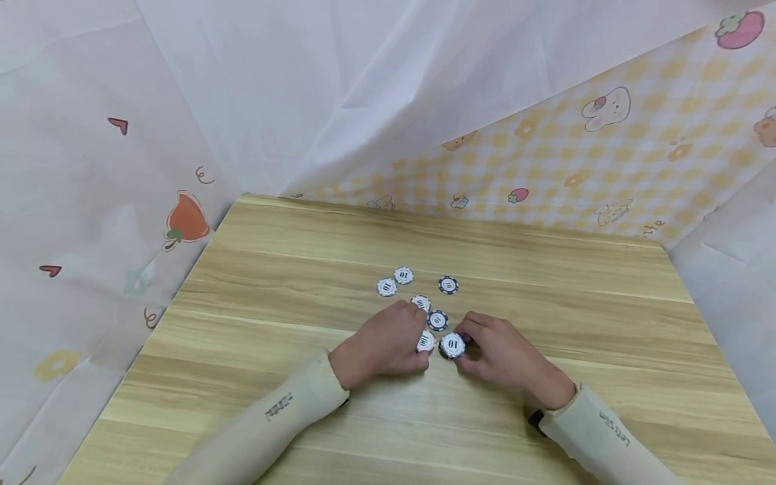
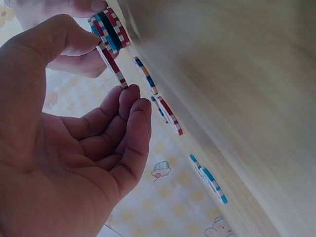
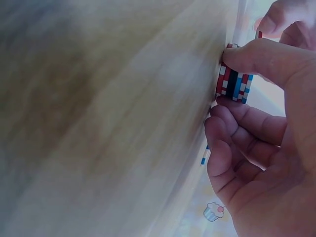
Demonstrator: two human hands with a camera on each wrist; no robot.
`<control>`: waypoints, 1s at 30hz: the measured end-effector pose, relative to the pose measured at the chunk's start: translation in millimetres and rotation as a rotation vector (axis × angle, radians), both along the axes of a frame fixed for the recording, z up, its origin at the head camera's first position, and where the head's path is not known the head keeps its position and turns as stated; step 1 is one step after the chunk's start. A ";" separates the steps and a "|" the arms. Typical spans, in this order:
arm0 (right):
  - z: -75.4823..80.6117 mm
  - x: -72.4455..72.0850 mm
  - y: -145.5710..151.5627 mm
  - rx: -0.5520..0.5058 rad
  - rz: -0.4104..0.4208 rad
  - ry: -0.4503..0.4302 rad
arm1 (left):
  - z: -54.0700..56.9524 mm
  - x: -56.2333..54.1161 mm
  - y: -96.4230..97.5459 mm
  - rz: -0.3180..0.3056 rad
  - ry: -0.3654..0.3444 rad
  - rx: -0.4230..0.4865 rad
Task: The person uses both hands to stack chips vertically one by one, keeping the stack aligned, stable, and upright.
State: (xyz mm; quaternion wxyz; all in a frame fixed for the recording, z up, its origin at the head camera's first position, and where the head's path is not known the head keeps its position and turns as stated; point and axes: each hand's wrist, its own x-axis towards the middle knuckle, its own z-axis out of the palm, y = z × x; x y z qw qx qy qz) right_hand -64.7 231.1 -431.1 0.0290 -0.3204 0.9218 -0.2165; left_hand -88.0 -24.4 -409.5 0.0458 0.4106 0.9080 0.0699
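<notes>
My left hand (image 1: pixel 388 340) pinches a red-and-white poker chip (image 2: pixel 112 65) marked 100 between thumb and fingertips, tilted and above the tabletop. Just right of it stands a short stack of poker chips (image 1: pixel 452 345), its top one reading 10. Red, dark and blue edges show on that stack in the right wrist view. Around its side, the thumb and fingers of my right hand (image 1: pixel 500 351) hold it. A dark blue chip (image 1: pixel 438 320) lies between the hands, and another 100 chip (image 1: pixel 421 302) is partly covered by my left hand.
Farther back on the wooden table (image 1: pixel 291 269) lie one dark blue chip (image 1: pixel 448 285) and two teal-edged chips, a nearer one (image 1: pixel 386 287) and a farther one (image 1: pixel 403 275), side by side. A yellow checked cloth (image 1: pixel 545 162) and white sheets hang behind the table.
</notes>
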 end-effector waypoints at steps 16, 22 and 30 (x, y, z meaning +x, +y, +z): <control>-0.6 -0.2 1.7 -0.011 0.019 0.015 | 1.8 2.0 11.8 -0.071 0.100 -0.014; -2.1 -0.3 1.1 -0.016 0.017 0.024 | 0.8 2.5 17.6 -0.093 0.143 -0.003; -2.9 -0.6 1.0 -0.030 0.011 0.025 | 0.8 3.6 25.3 -0.084 0.136 -0.013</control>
